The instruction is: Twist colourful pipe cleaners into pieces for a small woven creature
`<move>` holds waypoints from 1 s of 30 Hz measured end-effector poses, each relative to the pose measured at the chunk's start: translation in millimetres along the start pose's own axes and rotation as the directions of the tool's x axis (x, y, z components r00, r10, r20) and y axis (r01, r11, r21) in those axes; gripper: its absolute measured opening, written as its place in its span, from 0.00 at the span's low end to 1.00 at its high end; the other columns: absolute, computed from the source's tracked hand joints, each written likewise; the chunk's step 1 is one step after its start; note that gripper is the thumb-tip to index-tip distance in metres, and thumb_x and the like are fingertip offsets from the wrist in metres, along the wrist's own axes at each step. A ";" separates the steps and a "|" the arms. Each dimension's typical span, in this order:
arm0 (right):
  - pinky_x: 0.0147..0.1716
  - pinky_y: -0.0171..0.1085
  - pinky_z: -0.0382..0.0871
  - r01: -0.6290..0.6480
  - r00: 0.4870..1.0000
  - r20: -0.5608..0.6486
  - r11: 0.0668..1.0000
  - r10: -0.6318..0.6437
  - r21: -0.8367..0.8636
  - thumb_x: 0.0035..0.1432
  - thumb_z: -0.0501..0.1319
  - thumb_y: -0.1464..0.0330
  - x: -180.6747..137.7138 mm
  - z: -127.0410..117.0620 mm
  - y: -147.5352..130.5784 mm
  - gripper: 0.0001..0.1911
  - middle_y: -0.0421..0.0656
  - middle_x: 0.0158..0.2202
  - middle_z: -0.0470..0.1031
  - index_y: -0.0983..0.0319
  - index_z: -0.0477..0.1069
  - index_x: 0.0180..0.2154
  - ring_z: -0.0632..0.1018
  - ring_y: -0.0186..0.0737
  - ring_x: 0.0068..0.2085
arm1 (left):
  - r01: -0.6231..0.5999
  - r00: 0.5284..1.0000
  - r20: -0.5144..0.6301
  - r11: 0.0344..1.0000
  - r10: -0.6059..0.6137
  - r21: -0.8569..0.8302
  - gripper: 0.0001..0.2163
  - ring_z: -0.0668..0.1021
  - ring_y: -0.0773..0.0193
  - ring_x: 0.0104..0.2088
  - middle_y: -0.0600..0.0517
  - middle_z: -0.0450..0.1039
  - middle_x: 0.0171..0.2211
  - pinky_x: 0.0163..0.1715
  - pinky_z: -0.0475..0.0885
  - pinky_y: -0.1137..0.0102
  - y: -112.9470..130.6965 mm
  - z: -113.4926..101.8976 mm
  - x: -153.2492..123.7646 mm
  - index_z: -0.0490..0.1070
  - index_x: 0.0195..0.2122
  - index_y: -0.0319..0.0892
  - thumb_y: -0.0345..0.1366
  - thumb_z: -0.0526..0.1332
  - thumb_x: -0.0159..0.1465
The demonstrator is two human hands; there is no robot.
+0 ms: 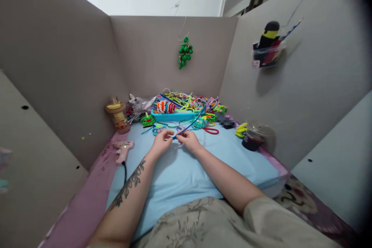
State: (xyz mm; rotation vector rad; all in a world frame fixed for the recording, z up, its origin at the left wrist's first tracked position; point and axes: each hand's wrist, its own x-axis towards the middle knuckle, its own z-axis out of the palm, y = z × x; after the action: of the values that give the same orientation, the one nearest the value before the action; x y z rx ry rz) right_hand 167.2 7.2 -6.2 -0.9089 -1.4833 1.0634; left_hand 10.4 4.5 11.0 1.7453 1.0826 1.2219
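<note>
Grey panels (151,54) wall in the work from nine o'clock round to three. Inside them stands the desk (87,197), pink at its edges, with a creased pale-blue cover (232,166) over most of it. Taking the hands as the centre of the dial, a turquoise tray (174,116) lies at twelve, heaped with fuzzy coloured stems (186,100). A tan cup (119,120) stands at ten, a dark jar (252,141) at three. A pink glue gun (124,152) lies between eight and nine, its black cord (125,172) running toward seven and out of sight by the left forearm (136,180). That arm could catch the cord and drag the gun; whether it is hot, I cannot tell.

The left hand (162,140) and right hand (188,140) nearly meet, thumbs and fingers pinched narrow on one end of a blue stem (193,123). The rest slants from them toward one o'clock, its far end in front of the tray. A careless swing could hook it into the heap; a hard bend or twist might kink it, and a loose pinch let it slip.
</note>
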 end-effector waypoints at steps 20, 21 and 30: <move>0.27 0.31 0.61 0.179 0.982 0.081 0.978 -0.171 -0.103 0.48 0.62 0.66 -1.1 -6.2 -0.5 0.06 0.38 0.26 0.69 0.62 0.69 0.27 0.69 0.33 0.28 | 0.267 0.944 0.217 0.961 -0.247 -0.067 0.07 0.69 0.69 0.21 0.54 0.68 0.19 0.20 0.59 0.75 4.9 -3.5 -5.2 0.67 0.24 0.39 0.37 0.60 0.47; 0.28 0.32 0.62 0.203 0.979 0.059 0.972 -0.197 -0.116 0.48 0.62 0.66 -0.7 -6.7 -0.5 0.06 0.38 0.26 0.69 0.62 0.69 0.26 0.69 0.34 0.29 | 0.284 0.941 0.220 0.954 -0.259 -0.093 0.07 0.70 0.68 0.21 0.54 0.68 0.19 0.20 0.59 0.75 5.5 -3.7 -5.2 0.66 0.25 0.39 0.37 0.60 0.47; 0.36 0.36 0.64 0.388 0.914 -0.038 0.897 -0.404 -0.210 0.47 0.64 0.67 -3.4 -0.2 -7.5 0.05 0.40 0.26 0.69 0.61 0.72 0.24 0.71 0.36 0.32 | 0.385 0.922 0.154 0.879 -0.355 -0.281 0.09 0.70 0.69 0.22 0.53 0.67 0.21 0.18 0.56 0.77 8.5 -0.2 -4.6 0.65 0.23 0.39 0.37 0.63 0.46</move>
State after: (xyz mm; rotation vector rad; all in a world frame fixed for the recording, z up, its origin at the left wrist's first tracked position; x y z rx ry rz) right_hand 167.9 1.6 -0.1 -0.7298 -1.6388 0.5797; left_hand 11.2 -2.9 17.1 1.2747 1.0466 0.9902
